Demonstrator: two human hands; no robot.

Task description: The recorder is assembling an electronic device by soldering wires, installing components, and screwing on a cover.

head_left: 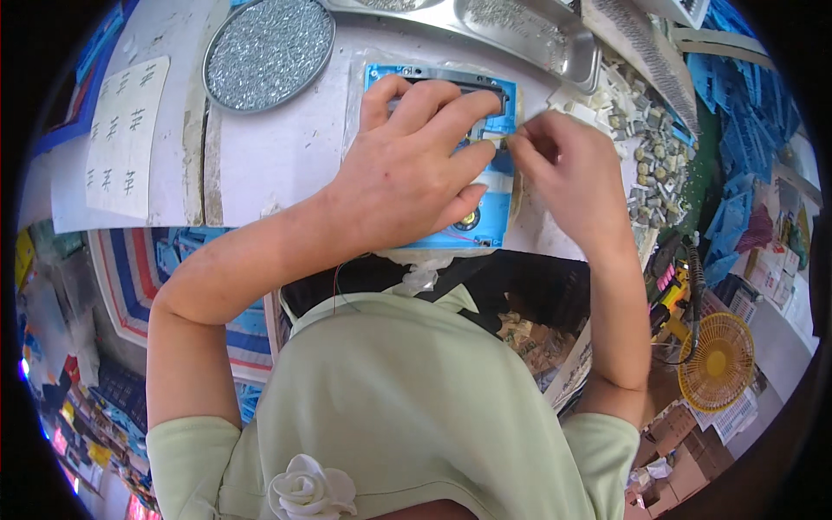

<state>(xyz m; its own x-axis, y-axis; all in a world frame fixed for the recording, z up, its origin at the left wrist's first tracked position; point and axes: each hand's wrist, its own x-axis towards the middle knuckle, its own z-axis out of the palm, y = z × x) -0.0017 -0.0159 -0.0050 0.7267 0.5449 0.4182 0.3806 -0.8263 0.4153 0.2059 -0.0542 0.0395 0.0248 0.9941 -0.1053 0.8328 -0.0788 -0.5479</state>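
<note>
A blue plastic casing [500, 204] with black trim and thin wires lies on a wrapped pad on the worktable in front of me. My left hand [407, 165] reaches across the casing, its fingers spread and bent, the fingertips resting on it; much of the casing is hidden beneath. At the casing's right edge my right hand [568, 173] is closed in a pinch, close to the left index fingertip. Whatever sits in that pinch is too small and covered to make out. A round part [469, 218] shows near the casing's lower end.
A round tray of small metal screws [270, 54] stands at the far left. Metal trays [520, 33] with small parts lie along the back. Small grey-and-white parts [650, 165] are heaped on the right, beyond them stacked blue plastic pieces [750, 156]. A yellow fan [716, 362] sits lower right.
</note>
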